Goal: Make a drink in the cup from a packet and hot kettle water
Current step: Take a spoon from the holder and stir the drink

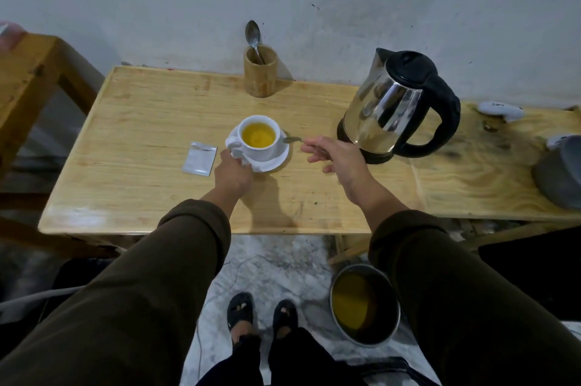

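packet [199,158] flat on table [151,121], just left of saucer. left hand [234,172] pinching saucer [276,162] edge near cup handle. cup [259,137] full of yellow drink. right hand [338,154] fingers loosely gripping spoon [291,139] handle, bowl on saucer rim. kettle [396,105] far right.

One cup [260,137], one saucer [273,162], one packet [199,158], one kettle [397,105], two spoons [253,36] [291,139], one wooden holder [261,74].

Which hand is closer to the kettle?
Right. The right hand holds a spoon just beside the kettle; the left hand is at the saucer, farther away.
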The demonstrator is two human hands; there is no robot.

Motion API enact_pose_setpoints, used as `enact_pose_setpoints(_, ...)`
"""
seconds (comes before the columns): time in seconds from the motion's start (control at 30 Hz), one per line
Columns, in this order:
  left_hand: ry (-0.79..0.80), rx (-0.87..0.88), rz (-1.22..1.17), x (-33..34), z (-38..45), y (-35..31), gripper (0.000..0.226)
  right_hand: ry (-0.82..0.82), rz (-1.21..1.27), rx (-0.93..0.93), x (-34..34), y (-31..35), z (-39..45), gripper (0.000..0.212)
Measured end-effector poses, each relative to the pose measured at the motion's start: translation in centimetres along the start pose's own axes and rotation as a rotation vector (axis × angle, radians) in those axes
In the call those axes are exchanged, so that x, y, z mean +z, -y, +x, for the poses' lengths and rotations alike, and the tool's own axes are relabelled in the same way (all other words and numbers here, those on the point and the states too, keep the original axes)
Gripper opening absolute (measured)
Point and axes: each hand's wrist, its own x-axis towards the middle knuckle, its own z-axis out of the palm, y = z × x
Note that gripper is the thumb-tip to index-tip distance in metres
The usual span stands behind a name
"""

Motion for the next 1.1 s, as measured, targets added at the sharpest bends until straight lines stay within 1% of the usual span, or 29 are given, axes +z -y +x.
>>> enact_pose_setpoints(0.13,-0.021,0.025,0.028,0.9,-0.3,0.3,0.048,-0.042,0.001,0.019,-0.2,-2.5,0.2,0.015)
enact_pose_setpoints(0.2,-0.040,0.046,0.047,1.3,-0.5,0.4,0.047,-0.073,0.014,0.044,-0.2,-4.1,0.6,0.016)
enact_pose_setpoints(0.27,-0.060,0.065,0.064,1.7,-0.8,0.6,0.047,-0.106,0.007,0.075,0.0,-5.7,1.3,0.019)
enact_pose_setpoints(0.37,-0.060,0.075,0.126,2.2,-1.2,0.8,0.049,-0.162,-0.010,0.109,0.4,-7.9,2.7,0.015)
enact_pose_setpoints(0.47,-0.064,0.096,0.187,2.4,-1.5,1.1,0.051,-0.182,-0.009,0.147,1.1,-9.5,3.6,0.014)
enact_pose_setpoints(0.57,-0.074,0.126,0.226,2.6,-1.4,1.3,0.048,-0.196,-0.028,0.184,1.7,-9.8,3.9,0.024)
enact_pose_setpoints(0.7,-0.089,0.133,0.257,2.8,-1.1,1.5,0.047,-0.256,-0.100,0.286,2.3,-9.8,4.7,0.019)
enact_pose_setpoints(0.8,-0.092,0.151,0.285,2.9,-0.8,1.8,0.045,-0.279,-0.157,0.304,2.7,-9.9,5.2,0.008)
enact_pose_setpoints(0.83,-0.089,0.161,0.302,2.9,-0.8,1.9,0.045,-0.285,-0.181,0.304,2.9,-10.0,5.4,0.008)
enact_pose_setpoints(1.0,-0.090,0.193,0.391,3.1,-0.4,2.0,0.046,-0.297,-0.286,0.332,3.2,-9.4,6.4,0.019)
enact_pose_setpoints(1.1,-0.109,0.195,0.389,3.2,-0.2,2.2,0.045,-0.263,-0.365,0.363,3.1,-8.8,6.5,0.025)
